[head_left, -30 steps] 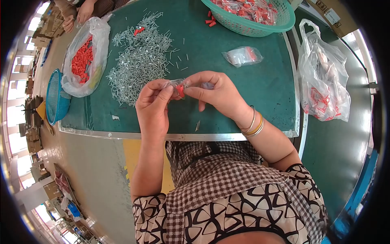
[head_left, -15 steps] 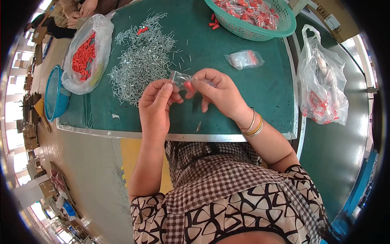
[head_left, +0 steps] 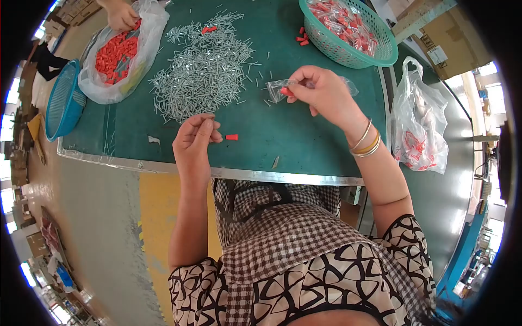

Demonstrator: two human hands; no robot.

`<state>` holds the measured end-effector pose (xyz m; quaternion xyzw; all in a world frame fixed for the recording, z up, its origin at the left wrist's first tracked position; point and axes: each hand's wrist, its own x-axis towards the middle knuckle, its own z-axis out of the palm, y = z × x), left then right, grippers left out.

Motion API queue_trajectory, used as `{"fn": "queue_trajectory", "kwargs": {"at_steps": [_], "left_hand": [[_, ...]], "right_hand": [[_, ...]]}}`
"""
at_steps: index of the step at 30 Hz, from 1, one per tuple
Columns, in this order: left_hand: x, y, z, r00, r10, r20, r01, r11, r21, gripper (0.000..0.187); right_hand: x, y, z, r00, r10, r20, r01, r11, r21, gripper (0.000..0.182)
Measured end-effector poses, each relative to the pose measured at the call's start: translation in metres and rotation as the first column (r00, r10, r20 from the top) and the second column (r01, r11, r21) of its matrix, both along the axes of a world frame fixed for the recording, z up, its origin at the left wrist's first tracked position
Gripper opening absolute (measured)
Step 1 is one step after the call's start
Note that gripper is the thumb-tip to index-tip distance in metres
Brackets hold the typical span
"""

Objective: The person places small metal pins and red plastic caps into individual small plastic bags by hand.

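My right hand [head_left: 326, 95] is closed on a small clear plastic bag [head_left: 274, 89] above the table, right of the screw pile. A red plastic plug [head_left: 287, 92] shows at its fingertips, by the bag. My left hand [head_left: 196, 135] is at the near edge of the pile of silver screws [head_left: 201, 76], thumb and fingers pinched together. What lies in that pinch, if anything, is too small to make out. Just right of the left fingers, a single red plug [head_left: 232, 137] rests on the green table [head_left: 250, 155].
A green basket [head_left: 348, 54] of bagged red pieces stands at the back right. A plastic bag of red plugs [head_left: 117, 57] lies at the left, another person's hand [head_left: 122, 15] in it. A blue basket [head_left: 65, 103] and a white carrier bag [head_left: 418, 119] flank the table.
My hands have moved apart: the right carried the small bag rightward, while the left went down and left. A red plug now lies by my left hand. Another person's hand reached into the plug bag.
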<state>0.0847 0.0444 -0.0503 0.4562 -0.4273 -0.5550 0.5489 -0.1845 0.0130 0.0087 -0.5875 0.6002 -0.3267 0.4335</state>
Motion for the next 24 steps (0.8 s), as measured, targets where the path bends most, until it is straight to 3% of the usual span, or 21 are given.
{"fn": "queue_trajectory", "kwargs": {"at_steps": [1, 2, 9, 12, 16, 20, 24], "left_hand": [[0.000, 0.001, 0.000, 1.000, -0.001, 0.018, 0.001, 1.000, -0.001, 0.016], [-0.001, 0.003, 0.002, 0.999, 0.002, 0.034, -0.002, 1.000, -0.002, 0.016], [0.000, 0.000, -0.003, 0.999, -0.040, 0.019, 0.041, 0.999, -0.010, 0.017], [-0.014, -0.002, 0.007, 0.990, -0.144, 0.001, 0.144, 0.988, 0.047, 0.018], [-0.029, -0.013, 0.010, 0.914, -0.382, -0.135, 0.398, 0.909, 0.120, 0.017], [-0.036, -0.016, -0.009, 0.829, -0.366, -0.422, 0.438, 0.895, 0.083, 0.015], [-0.045, -0.012, -0.014, 0.822, -0.315, -0.475, 0.396, 0.915, 0.079, 0.021]], "right_hand": [[-0.001, -0.001, 0.001, 0.997, -0.010, 0.070, 0.005, 0.998, 0.068, 0.023], [-0.001, -0.001, 0.000, 1.000, -0.012, -0.006, 0.013, 0.999, 0.045, 0.023], [0.006, -0.004, 0.027, 0.998, 0.036, 0.042, -0.040, 0.992, 0.117, 0.022], [0.013, -0.005, 0.034, 0.992, 0.073, 0.106, -0.092, 0.977, 0.194, 0.021], [0.024, -0.002, 0.030, 0.974, 0.080, 0.212, -0.130, 0.963, 0.234, 0.021], [0.028, 0.001, 0.030, 0.979, 0.092, 0.181, -0.131, 0.968, 0.216, 0.021], [0.032, 0.004, 0.026, 0.979, 0.101, 0.178, -0.139, 0.967, 0.213, 0.021]]}}
